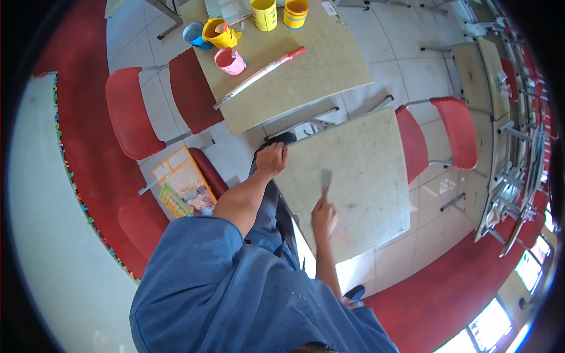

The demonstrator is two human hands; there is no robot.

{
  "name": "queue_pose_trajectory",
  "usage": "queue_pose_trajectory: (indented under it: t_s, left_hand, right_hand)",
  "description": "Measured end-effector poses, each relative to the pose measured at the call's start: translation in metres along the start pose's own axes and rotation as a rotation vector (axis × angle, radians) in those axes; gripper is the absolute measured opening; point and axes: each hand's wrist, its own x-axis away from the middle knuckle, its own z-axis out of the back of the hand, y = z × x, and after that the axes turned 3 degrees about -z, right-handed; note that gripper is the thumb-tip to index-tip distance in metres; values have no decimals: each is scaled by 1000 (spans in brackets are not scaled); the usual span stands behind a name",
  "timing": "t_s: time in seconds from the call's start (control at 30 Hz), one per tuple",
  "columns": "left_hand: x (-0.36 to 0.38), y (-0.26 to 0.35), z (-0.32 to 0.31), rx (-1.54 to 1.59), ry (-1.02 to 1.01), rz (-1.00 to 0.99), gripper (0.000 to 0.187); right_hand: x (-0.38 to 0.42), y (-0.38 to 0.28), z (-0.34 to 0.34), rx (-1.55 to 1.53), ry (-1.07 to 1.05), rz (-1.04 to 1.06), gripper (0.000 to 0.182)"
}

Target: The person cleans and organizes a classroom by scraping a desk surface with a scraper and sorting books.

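My right hand (324, 221) is closed round the handle of a scraper (326, 179). Its flat, greyish blade points away from me over the tabletop and is slightly blurred. Below it lies a pale wooden desk (371, 159) with dark smudges and worn spots on its surface. At the desk's far left corner, my left hand (273, 159) rests with its fingers curled over the edge, gripping it.
Another desk (329, 65) ahead carries a long paint-stained stick (262, 76), a pink cup (230, 62), a blue cup (196, 35) and several yellow cups (265, 15). Red chairs (132, 112) stand left and right. Stacked desks (479, 82) line the right side.
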Motion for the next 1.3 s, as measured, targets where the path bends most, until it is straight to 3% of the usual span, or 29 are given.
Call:
queue_pose_trajectory:
  t_s: [0.07, 0.27, 0.47, 0.63, 0.7, 0.8, 0.9, 1.0, 1.1, 1.23, 1.3]
  left_hand:
    - [0, 0, -1, -5, 3, 25, 30]
    - [6, -4, -10, -32, 2, -13, 32]
    - [-3, -1, 2, -1, -28, 7, 33]
    - [0, -4, -2, -12, -48, -4, 37]
    - [-1, -11, -8, -11, 0, -31, 36]
    - [0, -7, -7, 10, 1, -39, 36]
    - [1, -11, -13, 10, 35, -62, 32]
    - [-1, -11, -10, 3, -14, -44, 32]
    - [-3, -9, -7, -23, -36, -34, 33]
    - [-2, -6, -5, -28, -49, -22, 33]
    - [1, -7, -5, -44, -58, -5, 32]
  right_hand:
    - [1, -5, 8, -71, -2, -1, 43]
    - [-121, -35, 41, -148, 195, 110, 39]
    - [-20, -11, 17, -104, -48, -51, 39]
    - [-131, -30, 47, -188, 172, -38, 39]
    - [-164, -34, 65, -187, 141, -77, 38]
    - [-146, -23, 76, -153, -7, -147, 38]
    - [-145, -10, 73, -124, 32, -136, 34]
    - [-207, -15, 90, -119, 51, -229, 31]
    - [-210, -13, 104, -161, 119, -164, 31]
    - [-160, 14, 69, -173, 60, -191, 32]
    - [-193, 21, 71, -104, 128, -145, 32]
